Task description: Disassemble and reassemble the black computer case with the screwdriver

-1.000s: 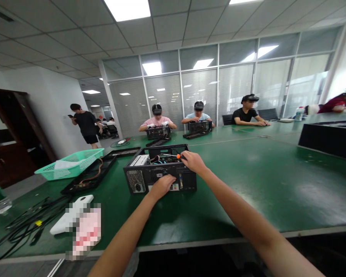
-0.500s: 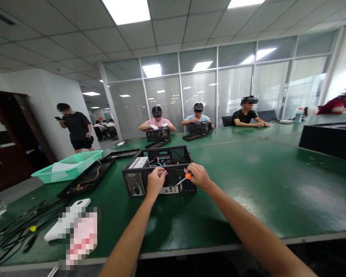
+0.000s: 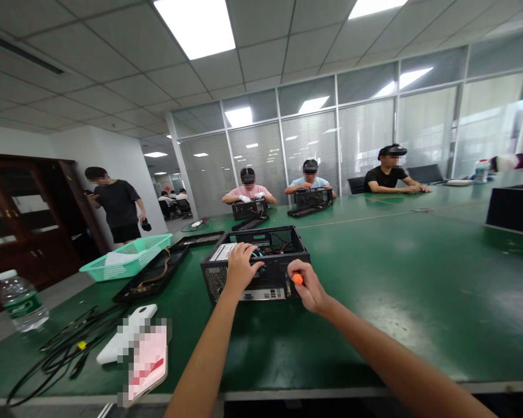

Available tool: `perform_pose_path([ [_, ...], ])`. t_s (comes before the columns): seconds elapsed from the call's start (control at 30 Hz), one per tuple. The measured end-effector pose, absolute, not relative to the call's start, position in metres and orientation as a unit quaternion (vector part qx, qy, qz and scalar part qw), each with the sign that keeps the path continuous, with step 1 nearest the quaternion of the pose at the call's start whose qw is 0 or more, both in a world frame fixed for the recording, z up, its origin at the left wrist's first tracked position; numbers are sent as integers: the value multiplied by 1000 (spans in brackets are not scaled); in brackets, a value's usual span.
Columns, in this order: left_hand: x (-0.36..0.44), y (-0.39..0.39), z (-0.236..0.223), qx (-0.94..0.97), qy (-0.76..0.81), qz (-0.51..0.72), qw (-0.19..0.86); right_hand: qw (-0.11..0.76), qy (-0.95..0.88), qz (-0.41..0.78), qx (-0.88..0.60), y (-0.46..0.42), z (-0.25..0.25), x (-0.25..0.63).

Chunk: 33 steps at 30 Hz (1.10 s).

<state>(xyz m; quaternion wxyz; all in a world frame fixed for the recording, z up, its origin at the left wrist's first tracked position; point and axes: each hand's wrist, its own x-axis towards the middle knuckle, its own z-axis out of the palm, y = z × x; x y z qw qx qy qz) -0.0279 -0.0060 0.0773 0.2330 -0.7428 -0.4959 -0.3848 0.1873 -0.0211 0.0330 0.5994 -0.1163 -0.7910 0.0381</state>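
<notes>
In front of me on the green table [image 3: 401, 302] lies a black computer case [image 3: 275, 271], its top uncovered and its silver port strip [image 3: 264, 294] facing me. Inside it are a power supply with a white label [image 3: 222, 251] and some cables. My left hand [image 3: 240, 268], fingers apart, rests at the case's near upper edge beside the power supply and grips nothing visible. At the right part of the back panel, my right hand [image 3: 311, 285] is closed round a screwdriver [image 3: 297, 279]. Its orange handle end points toward me; the shaft and tip are hidden.
Left of the case are a dark side panel [image 3: 157, 273], a mint green basket [image 3: 91, 268], black cables [image 3: 65, 348], a white phone-like object [image 3: 113, 345], a pink phone [image 3: 150, 366] and a water bottle [image 3: 21, 302]. Several people sit or stand beyond, some with computer cases.
My left hand has spread its fingers and shifted onto the case's upper edge. My right hand has turned the screwdriver, so its handle end now faces me. The view has shifted slightly left.
</notes>
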Motion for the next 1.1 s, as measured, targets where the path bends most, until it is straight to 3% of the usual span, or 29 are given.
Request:
perform_pose_path([
  [0.17, -33, 9, 80, -807, -481, -301, 164, 600, -770, 31, -214, -27, 37, 183],
  [0.37, -9, 18, 68, -779, -489, -340, 194, 524, -780, -36, -341, -8, 37, 214],
  [0.47, -6, 18, 61, -775, -462, -374, 214, 527, -745, -46, -406, -2, 25, 227],
  [0.6, -5, 17, 51, -755, -446, -420, 236, 552, -751, -97, -349, 0, 17, 228],
  [0.73, -4, 19, 46, -754, -420, -441, 247, 524, -791, -143, -281, -9, 22, 222],
  [1.1, -10, 25, 40, -759, -390, -455, 255, 503, -795, -203, -270, -9, 26, 223],
])
